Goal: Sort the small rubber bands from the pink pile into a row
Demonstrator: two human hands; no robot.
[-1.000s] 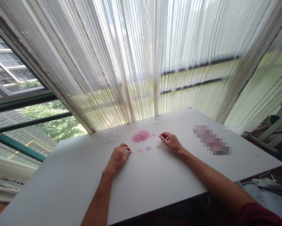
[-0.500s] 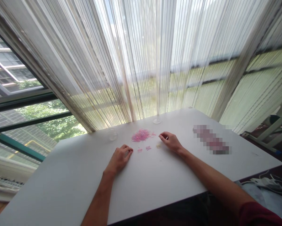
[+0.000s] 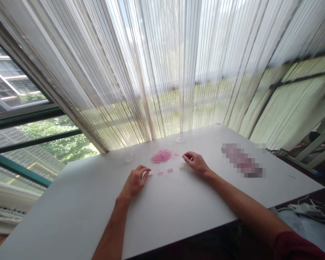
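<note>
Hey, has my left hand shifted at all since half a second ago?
Yes, slightly: your left hand has edged left, judged against the leftmost of the three small clusters, which has stayed put on the white table.

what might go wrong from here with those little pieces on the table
The right hand sits right by the small yellowish group, so a slight slip might scatter it. The loose pink pile lies just beyond the row of small groups, so a brush could mix stray pieces in. The clear round dish near the table's far edge is hard to see and might get knocked.
</note>
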